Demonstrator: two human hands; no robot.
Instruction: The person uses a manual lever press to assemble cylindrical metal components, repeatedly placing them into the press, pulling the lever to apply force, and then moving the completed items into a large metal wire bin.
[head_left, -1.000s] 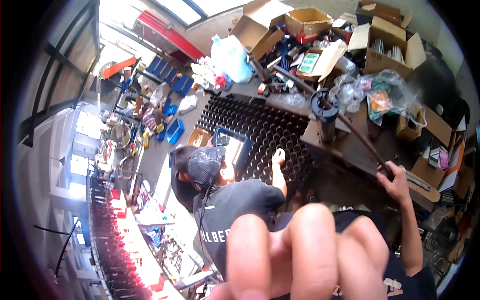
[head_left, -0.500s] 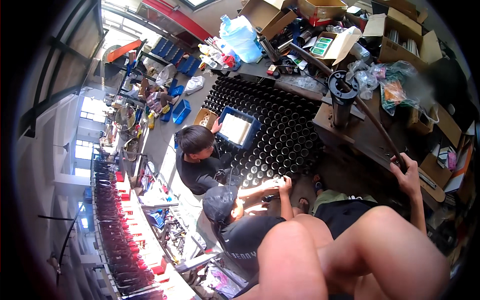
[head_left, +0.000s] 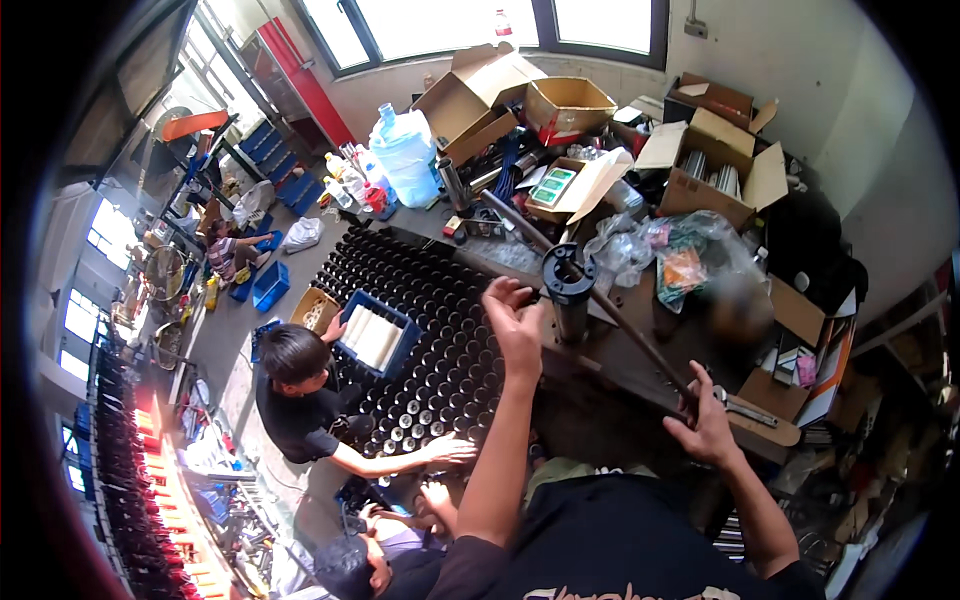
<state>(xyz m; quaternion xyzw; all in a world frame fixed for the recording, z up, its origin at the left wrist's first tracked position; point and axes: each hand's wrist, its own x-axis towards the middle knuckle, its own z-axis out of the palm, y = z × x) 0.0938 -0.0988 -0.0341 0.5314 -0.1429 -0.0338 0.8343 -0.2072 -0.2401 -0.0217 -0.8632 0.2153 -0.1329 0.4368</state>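
In the head view, the left hand (head_left: 515, 328) is raised half-curled, nothing held; the right hand (head_left: 708, 425) is opened against the near end of the bar (head_left: 640, 342). The bar, met between the hands by the cylinder (head_left: 572, 320), is judged stiff, heavy, perhaps slippery, best gripped at that end. Beyond the hands, movement is hemmed by bags (head_left: 690, 262); between them, room is left off the edge of the surface (head_left: 710, 340).

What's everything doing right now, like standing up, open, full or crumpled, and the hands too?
Left hand: raised, fingers loosely bent, nothing visible in it
Right hand: at the rod's end, grip unclear
Long rod: diagonal in view
Black flanged tube: upright
Blue jug: upright
Blue bin: holding pale cylinders
Cardboard box: flaps open
Clear plastic bag: crumpled
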